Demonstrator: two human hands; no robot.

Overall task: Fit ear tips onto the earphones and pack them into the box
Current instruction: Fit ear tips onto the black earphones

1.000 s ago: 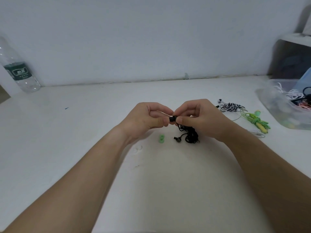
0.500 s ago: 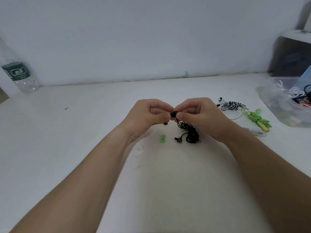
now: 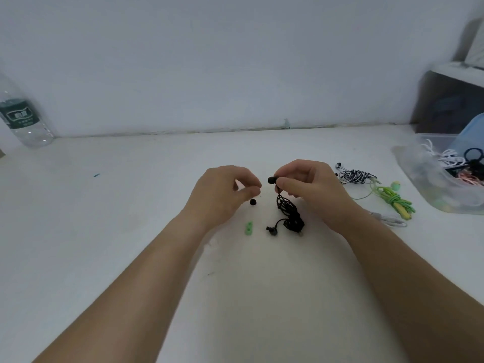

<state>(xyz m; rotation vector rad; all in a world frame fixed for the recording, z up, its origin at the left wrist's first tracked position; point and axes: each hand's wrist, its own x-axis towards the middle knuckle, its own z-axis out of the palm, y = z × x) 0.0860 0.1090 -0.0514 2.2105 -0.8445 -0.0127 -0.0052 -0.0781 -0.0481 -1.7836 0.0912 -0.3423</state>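
Note:
My right hand [image 3: 309, 187] pinches one bud of the black earphones [image 3: 272, 180], which has a black tip on it. Their cable hangs down to a tangled bundle [image 3: 290, 221] on the white table, and the second bud [image 3: 271, 230] lies beside the bundle. My left hand [image 3: 222, 197] hovers a little to the left with loosely curled fingers and nothing visible in them. A loose black ear tip [image 3: 252, 202] sits just under its fingertips. A green pair of ear tips [image 3: 248, 228] lies nearer to me.
Striped black-and-white earphones [image 3: 356, 176], green earphones [image 3: 392, 203] and a white cable [image 3: 387, 220] lie to the right. A clear plastic box [image 3: 424, 184] with more earphones stands at the far right. A water bottle [image 3: 23, 119] stands at the back left by the wall.
My hands were joined on the black bud; they have drawn apart. The left hand let go and moved left, and the right hand keeps the bud. The loose black tip now shows below the left fingers.

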